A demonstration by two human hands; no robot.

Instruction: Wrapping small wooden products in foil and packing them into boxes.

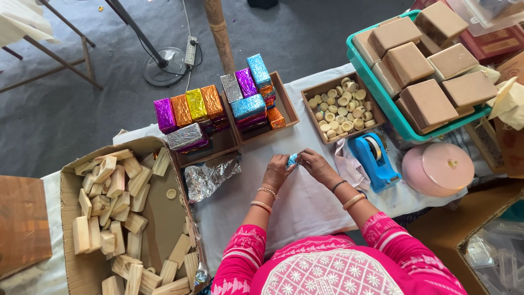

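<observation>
Left hand (277,170) and right hand (315,164) both pinch a small blue foil-wrapped block (292,159) between their fingertips, over the white cloth (305,210). Silver foil sheet (210,177) lies just left of the fingers, blue tape dispenser (374,159) near on the right. Bare cloth below the fingers; trays of wrapped blocks (218,112) sit close beyond the fingertips.

Bare white cloth (305,210) lies open before the hands; foil sheet (210,176) crowds left, tape dispenser (375,158) right, trays (229,143) ahead.

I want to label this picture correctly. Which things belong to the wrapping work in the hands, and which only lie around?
In use: left hand, right hand, small blue foil piece, crumpled silver foil, wrapped blocks, bare wooden blocks.

Lying about: tape dispenser, pink round tin, green crate, fan base.
</observation>
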